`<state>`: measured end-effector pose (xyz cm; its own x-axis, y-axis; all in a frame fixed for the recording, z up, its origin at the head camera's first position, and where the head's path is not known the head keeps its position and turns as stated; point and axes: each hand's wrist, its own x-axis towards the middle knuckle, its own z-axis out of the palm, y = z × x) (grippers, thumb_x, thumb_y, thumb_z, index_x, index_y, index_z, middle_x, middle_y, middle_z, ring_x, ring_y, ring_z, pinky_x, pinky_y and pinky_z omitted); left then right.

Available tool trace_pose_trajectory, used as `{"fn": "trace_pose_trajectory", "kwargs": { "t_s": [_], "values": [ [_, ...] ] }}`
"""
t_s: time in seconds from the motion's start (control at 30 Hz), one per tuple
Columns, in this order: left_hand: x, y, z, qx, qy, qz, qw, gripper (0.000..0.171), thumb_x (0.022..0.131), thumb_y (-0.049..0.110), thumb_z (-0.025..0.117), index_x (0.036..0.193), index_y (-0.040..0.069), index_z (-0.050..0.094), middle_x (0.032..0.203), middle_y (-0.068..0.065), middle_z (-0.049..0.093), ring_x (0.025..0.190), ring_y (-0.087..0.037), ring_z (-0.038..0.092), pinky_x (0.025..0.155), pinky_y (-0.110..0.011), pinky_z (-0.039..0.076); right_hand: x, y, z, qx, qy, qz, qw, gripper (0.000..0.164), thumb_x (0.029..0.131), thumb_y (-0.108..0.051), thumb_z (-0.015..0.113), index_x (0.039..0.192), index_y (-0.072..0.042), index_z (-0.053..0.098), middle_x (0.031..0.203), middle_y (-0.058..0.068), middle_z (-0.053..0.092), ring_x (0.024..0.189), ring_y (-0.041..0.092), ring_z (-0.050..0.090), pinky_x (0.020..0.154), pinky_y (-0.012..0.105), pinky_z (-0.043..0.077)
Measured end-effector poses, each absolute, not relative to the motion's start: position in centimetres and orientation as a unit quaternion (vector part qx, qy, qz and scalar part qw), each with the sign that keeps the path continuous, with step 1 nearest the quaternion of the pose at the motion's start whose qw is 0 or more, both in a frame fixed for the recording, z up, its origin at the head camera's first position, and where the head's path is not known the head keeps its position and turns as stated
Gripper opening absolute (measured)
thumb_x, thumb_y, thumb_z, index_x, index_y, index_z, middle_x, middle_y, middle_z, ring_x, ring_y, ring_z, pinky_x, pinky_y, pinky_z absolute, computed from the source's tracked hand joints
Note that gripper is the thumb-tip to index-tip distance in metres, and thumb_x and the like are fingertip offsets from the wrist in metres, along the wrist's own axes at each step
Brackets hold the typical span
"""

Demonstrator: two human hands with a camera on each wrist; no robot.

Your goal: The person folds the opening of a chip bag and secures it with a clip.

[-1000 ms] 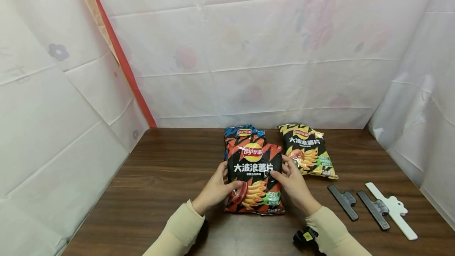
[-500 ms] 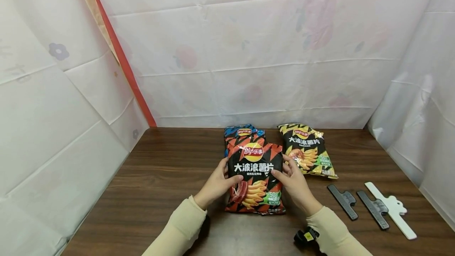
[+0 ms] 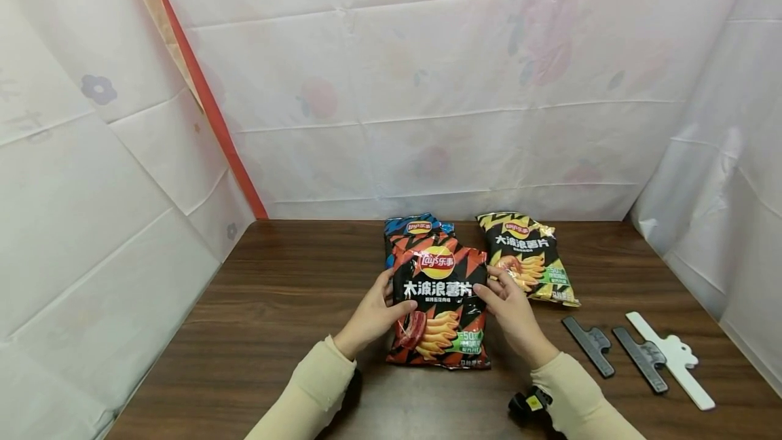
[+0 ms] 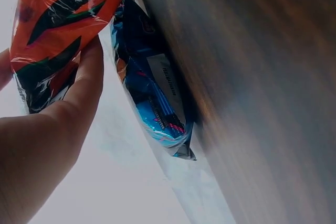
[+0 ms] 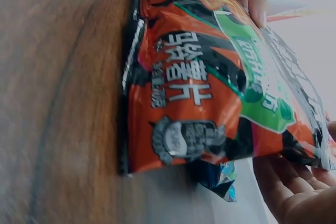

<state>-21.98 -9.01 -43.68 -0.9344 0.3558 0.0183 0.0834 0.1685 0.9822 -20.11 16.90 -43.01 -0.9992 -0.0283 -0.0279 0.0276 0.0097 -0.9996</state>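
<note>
A red-and-black bag of potato chips [image 3: 440,304] stands nearly upright in the middle of the table, its printed front towards me. My left hand [image 3: 374,314] grips its left edge, thumb on the front, fingers behind. At the opposite edge my right hand [image 3: 513,311] holds it the same way, thumb near the printed title. In the right wrist view the bag [image 5: 184,93] tilts back, its bottom seam close to the tabletop. Partly hidden behind it lies a blue chip bag [image 3: 406,225], whose side [image 4: 157,93] shows in the left wrist view.
A yellow-and-black chip bag [image 3: 528,260] lies at the back right. Two dark bag clips [image 3: 589,347] [image 3: 641,360] and a white clip [image 3: 675,362] lie at the right. White patterned cloth [image 3: 427,87] encloses the table [image 3: 275,318] on three sides.
My left thumb has moved slightly up the front of the red bag, and my right thumb has shifted a little up and right. The bag stays almost in place.
</note>
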Motion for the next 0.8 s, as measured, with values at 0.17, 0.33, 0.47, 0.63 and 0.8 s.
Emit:
{"fn": "trace_pose_trajectory", "kwargs": {
  "t_s": [0.17, 0.33, 0.47, 0.63, 0.8],
  "values": [
    [-21.9, -9.1, -43.5, 0.146, 0.769, 0.615, 0.097, 0.084, 0.093, 0.025, 0.069, 0.156, 0.006, 0.016, 0.15, -0.028, 0.04, 0.133, -0.041, 0.047, 0.105, -0.056, 0.042, -20.5, 17.4, -42.8, 0.02, 0.734, -0.679, 0.004, 0.051, 0.102, -0.023, 0.055, 0.147, -0.008, 0.037, 0.147, 0.021, 0.046, 0.113, 0.004, 0.055, 0.102, 0.039, 0.047],
    [-21.8, -9.1, -43.4, 0.148, 0.774, 0.608, 0.095, 0.082, 0.093, 0.025, 0.069, 0.156, 0.011, 0.019, 0.155, -0.026, 0.031, 0.14, -0.042, 0.038, 0.107, -0.06, 0.037, -20.8, 17.9, -42.4, 0.021, 0.733, -0.68, -0.004, 0.05, 0.102, -0.026, 0.055, 0.146, -0.006, 0.04, 0.147, 0.019, 0.046, 0.108, -0.006, 0.054, 0.094, 0.024, 0.048],
    [-21.8, -9.1, -43.3, 0.152, 0.771, 0.611, 0.099, 0.082, 0.093, 0.024, 0.069, 0.157, 0.011, 0.018, 0.156, -0.025, 0.031, 0.14, -0.041, 0.039, 0.107, -0.059, 0.038, -21.1, 18.2, -42.0, 0.013, 0.729, -0.684, -0.004, 0.052, 0.102, -0.03, 0.054, 0.146, -0.005, 0.041, 0.148, 0.017, 0.045, 0.107, -0.01, 0.053, 0.092, 0.022, 0.047],
    [-21.9, -9.0, -43.2, 0.154, 0.769, 0.612, 0.1, 0.083, 0.093, 0.023, 0.069, 0.157, 0.011, 0.017, 0.147, -0.022, 0.046, 0.129, -0.035, 0.052, 0.101, -0.051, 0.046, -21.5, 18.3, -41.6, 0.012, 0.736, -0.677, -0.003, 0.054, 0.101, -0.035, 0.054, 0.146, -0.007, 0.042, 0.146, 0.015, 0.046, 0.108, -0.008, 0.054, 0.097, 0.029, 0.048],
    [-21.8, -9.0, -43.0, 0.151, 0.769, 0.613, 0.1, 0.083, 0.092, 0.022, 0.07, 0.156, 0.01, 0.018, 0.147, -0.022, 0.047, 0.128, -0.034, 0.053, 0.103, -0.052, 0.045, -22.0, 18.2, -41.5, 0.024, 0.751, -0.66, 0.0, 0.057, 0.101, -0.039, 0.054, 0.145, -0.006, 0.044, 0.143, 0.018, 0.05, 0.116, 0.011, 0.057, 0.101, 0.037, 0.048]
  ]
}}
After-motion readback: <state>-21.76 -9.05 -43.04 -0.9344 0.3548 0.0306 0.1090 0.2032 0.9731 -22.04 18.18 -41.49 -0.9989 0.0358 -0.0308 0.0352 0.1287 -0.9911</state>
